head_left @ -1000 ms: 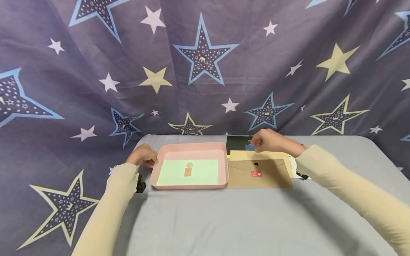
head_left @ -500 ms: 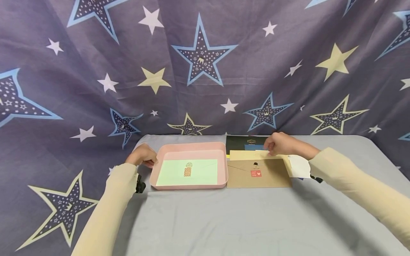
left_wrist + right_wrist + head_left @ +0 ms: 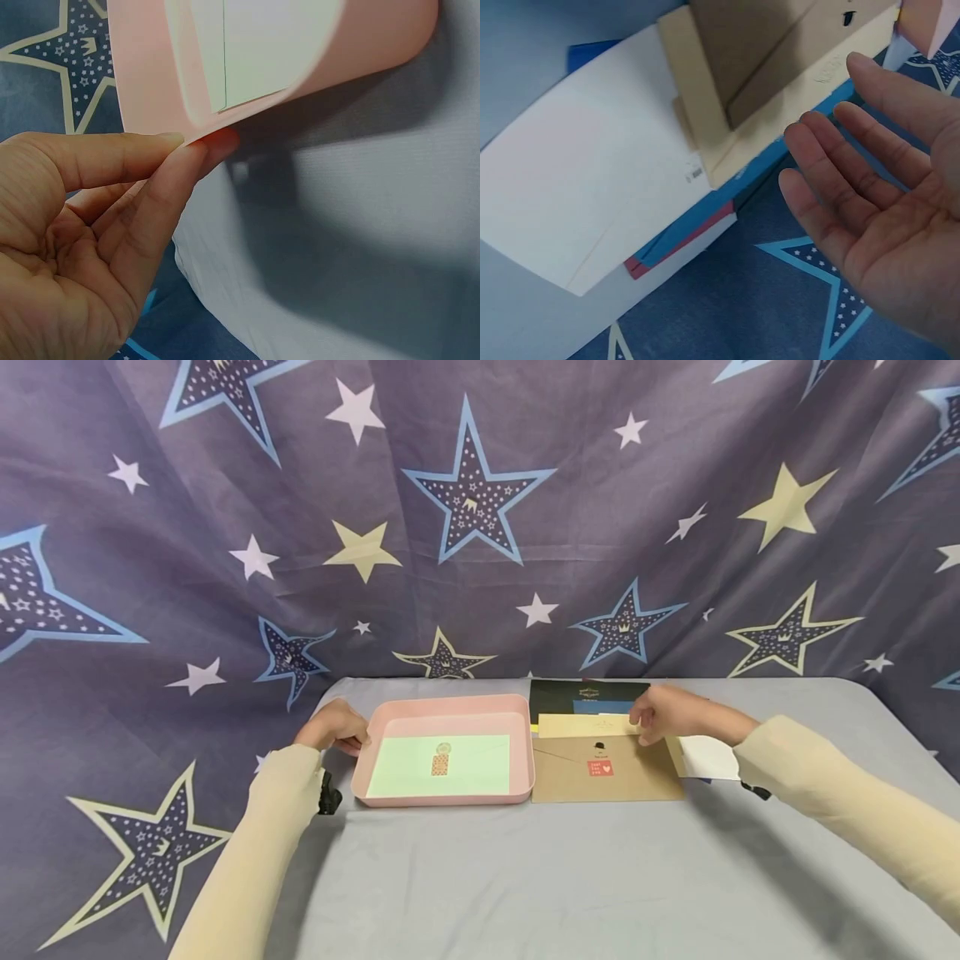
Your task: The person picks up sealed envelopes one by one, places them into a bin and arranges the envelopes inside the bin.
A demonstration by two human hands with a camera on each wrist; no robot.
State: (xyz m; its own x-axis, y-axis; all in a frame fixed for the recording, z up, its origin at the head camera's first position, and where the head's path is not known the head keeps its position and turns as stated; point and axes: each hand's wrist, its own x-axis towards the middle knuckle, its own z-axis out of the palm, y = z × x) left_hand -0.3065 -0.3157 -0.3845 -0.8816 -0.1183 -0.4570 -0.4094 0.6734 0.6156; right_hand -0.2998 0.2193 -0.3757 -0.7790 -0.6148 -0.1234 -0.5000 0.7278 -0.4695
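My left hand pinches the left rim of a shallow pink tray, thumb and fingers meeting on its edge in the left wrist view. A pale green envelope with stickers lies in the tray. Over the upper right of a brown envelope, my right hand hovers with loosely bent fingers. The right wrist view has that palm bare, fingertips near the pile's edge. The brown envelope bears a red sticker and overlaps a cream envelope.
Behind the cream envelope lie a blue one and a black one. A white envelope sticks out to the right of the pile. A starred curtain hangs behind the grey-covered table.
My right hand has moved right and slightly nearer, from over the black and blue envelopes to the brown envelope's upper right. My left hand keeps its hold on the tray.
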